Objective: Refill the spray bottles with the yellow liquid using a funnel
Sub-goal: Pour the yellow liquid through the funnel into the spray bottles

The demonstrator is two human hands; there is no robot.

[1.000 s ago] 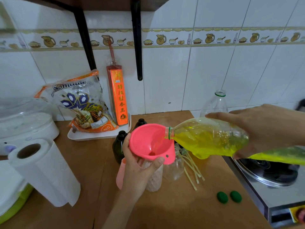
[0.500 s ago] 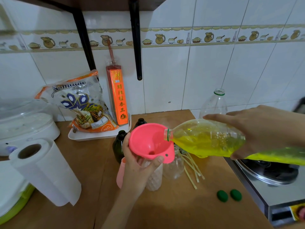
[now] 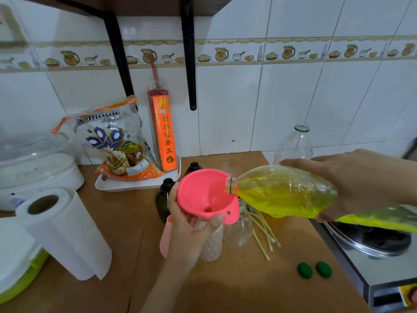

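Note:
My left hand (image 3: 189, 231) grips a pink funnel (image 3: 204, 195) where it sits on a clear ribbed spray bottle (image 3: 212, 243) on the wooden counter. My right hand (image 3: 361, 181) holds a large plastic bottle of yellow liquid (image 3: 284, 192) tipped almost flat, its open mouth over the funnel's right rim. Another clear small bottle (image 3: 239, 229) stands just right of the funnel. Two dark green bottles (image 3: 163, 199) stand behind my left hand, and a pink bottle (image 3: 165, 237) is partly hidden by it.
An empty clear bottle (image 3: 294, 145) stands by the wall. Pale dip tubes (image 3: 264, 233) and two green caps (image 3: 313, 269) lie on the counter (image 3: 225, 285). A paper towel roll (image 3: 65, 233) is at left, a tray (image 3: 137, 185) with a rice bag behind, a stove (image 3: 370, 247) at right.
The bottle of yellow liquid has shifted slightly left, its mouth a little further over the funnel. My left hand and the funnel have stayed in place.

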